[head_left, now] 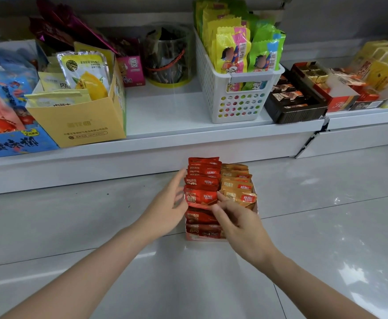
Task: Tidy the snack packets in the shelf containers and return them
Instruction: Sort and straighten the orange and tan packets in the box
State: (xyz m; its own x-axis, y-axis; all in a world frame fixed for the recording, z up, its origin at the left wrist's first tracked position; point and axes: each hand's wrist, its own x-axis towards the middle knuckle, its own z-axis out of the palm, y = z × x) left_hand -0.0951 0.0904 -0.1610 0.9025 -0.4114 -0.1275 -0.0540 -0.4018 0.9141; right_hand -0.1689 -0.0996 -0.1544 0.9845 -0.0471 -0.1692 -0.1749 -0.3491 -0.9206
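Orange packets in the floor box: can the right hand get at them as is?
Probably yes. The right hand sits at the red row's front packet, directly beside the orange packets; their tops stand exposed, nothing covering them.

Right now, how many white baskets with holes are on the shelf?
1. The white basket stands mid-shelf, between the round clear tub and the dark chocolate tray. Others may sit outside the view.

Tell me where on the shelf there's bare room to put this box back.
The free patch of shelf lies between the yellow carton and the white basket, in front of the clear tub. Left of the carton and right of the basket it is crowded.
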